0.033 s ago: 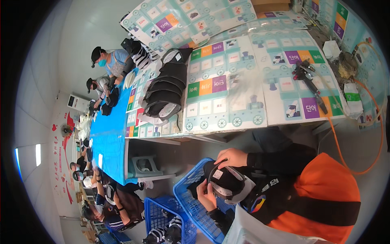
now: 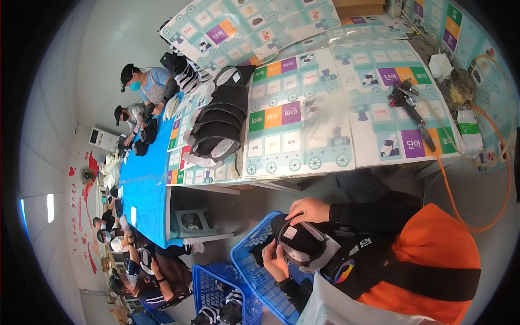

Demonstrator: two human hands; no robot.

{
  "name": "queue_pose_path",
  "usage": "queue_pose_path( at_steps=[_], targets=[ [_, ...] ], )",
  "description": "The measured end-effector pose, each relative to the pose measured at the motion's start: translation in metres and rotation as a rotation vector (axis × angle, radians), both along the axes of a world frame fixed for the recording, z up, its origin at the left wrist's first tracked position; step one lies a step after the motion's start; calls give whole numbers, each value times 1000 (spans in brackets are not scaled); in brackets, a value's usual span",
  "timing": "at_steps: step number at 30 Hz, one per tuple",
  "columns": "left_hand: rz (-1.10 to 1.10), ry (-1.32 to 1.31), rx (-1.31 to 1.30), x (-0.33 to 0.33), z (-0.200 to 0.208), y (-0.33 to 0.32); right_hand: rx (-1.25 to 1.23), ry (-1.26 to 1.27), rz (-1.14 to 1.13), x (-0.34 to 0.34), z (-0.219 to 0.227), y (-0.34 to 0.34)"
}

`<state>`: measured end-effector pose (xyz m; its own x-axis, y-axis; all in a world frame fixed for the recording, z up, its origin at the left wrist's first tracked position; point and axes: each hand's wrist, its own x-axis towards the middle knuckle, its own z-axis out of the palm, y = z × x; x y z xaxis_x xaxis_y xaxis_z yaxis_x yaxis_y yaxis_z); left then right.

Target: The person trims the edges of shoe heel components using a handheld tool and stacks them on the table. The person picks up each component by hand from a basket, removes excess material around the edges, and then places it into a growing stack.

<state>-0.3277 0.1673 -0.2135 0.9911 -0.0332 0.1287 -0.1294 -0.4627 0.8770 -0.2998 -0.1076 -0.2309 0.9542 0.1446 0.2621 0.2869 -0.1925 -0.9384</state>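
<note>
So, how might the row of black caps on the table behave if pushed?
The caps would probably slide apart, since they overlap with no visible tie. They're likely light, being hollow and cloth-like. They seem fairly springy, as their openings hold a curve.

The desk [image 2: 421, 46] is almost wholly covered by printed sheets [image 2: 325, 119], laid edge to edge and marked with pale train pictures and purple, orange and green blocks. On its left part a row of nested black caps [image 2: 219, 116] has been placed. Toward the right a hand tool [image 2: 409, 108] is laid aslant on a sheet, and from its near end an orange hose [image 2: 445, 187] is hung over the edge. Near the right border a white packet [image 2: 470, 140] with a green band is seen. Farther left, a second desk is covered by a blue sheet [image 2: 143, 184], on which dark caps [image 2: 146, 138] and a small white piece [image 2: 134, 213] are laid.
</note>
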Motion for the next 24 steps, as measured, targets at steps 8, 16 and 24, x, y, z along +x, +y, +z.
queue_pose_path(
  at_steps=[8, 16, 24],
  targets=[
    [50, -124, 76, 4, 0, -25, -94, 59, -130, -3, -8, 10],
    [-97, 612, -863, 17, -4, 3, 133, 516, 166, 26, -3, 13],
    [-89, 612, -595, 13, 33, -8, -576, -398, 63, -21, 60, 25]
  ],
)
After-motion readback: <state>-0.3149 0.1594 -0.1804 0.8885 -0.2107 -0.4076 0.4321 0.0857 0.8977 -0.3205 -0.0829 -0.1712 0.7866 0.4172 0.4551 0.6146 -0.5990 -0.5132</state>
